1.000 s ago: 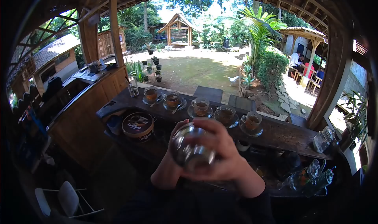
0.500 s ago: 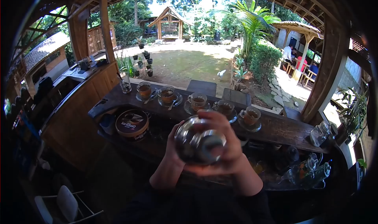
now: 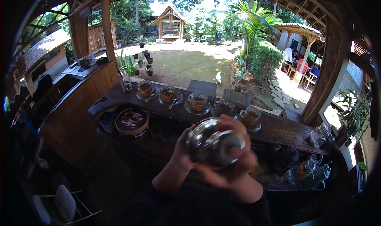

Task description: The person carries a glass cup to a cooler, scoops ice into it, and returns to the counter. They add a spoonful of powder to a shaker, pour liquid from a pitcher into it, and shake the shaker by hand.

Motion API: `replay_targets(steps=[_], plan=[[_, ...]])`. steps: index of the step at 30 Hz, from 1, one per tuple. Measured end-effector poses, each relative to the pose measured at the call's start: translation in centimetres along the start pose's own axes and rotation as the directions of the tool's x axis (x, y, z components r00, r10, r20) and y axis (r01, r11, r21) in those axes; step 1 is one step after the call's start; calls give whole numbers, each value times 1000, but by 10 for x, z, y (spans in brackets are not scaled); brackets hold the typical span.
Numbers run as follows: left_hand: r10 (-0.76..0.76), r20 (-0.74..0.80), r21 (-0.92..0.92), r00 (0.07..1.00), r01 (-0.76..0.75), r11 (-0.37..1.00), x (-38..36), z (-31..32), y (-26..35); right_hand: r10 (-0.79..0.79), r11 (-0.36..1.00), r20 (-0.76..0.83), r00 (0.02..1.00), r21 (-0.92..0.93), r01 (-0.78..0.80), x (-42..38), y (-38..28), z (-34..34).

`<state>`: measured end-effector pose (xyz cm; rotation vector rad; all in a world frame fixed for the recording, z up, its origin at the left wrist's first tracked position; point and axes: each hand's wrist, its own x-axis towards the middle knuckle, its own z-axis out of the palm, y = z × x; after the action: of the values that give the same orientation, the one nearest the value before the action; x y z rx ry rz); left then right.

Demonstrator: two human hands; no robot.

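Between both my hands is a shiny, rounded metal container (image 3: 206, 140), blurred by motion and tilted toward me. My left hand (image 3: 182, 152) wraps its left side. My right hand (image 3: 243, 156) grips it from the right, its fingers over the top and a rounder end near the palm. Just beyond, several glass cups of brown drink stand on glass saucers along the dark wooden counter (image 3: 278, 130). Closest to my hands are one cup (image 3: 197, 102) in the middle and another cup (image 3: 250, 116) at the right, with a further cup (image 3: 223, 107) partly behind the right hand.
A round chocolate tub (image 3: 133, 124) sits on the lower shelf at left. Glass jars (image 3: 318, 136) stand at the counter's right end, with glass pitchers (image 3: 307, 172) below. A white chair (image 3: 65, 202) is at lower left. People (image 3: 303, 65) sit under a far shelter.
Both hands and the metal container have shifted right and slightly down, with the container still held. Beyond the counter, the white bird has moved slightly left.
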<state>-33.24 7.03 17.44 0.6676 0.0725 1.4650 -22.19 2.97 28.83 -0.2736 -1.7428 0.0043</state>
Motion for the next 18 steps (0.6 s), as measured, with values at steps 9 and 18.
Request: replay_targets(steps=[9,18], plan=[[-82,476,-370,876,284,885,-1,24,42,-517,853,297,803,258,453,-6,-63,-2],[-480,411,-494,775,632,597,15,-7,24,-322,946,279,905,59,319,-4,-21,13]])
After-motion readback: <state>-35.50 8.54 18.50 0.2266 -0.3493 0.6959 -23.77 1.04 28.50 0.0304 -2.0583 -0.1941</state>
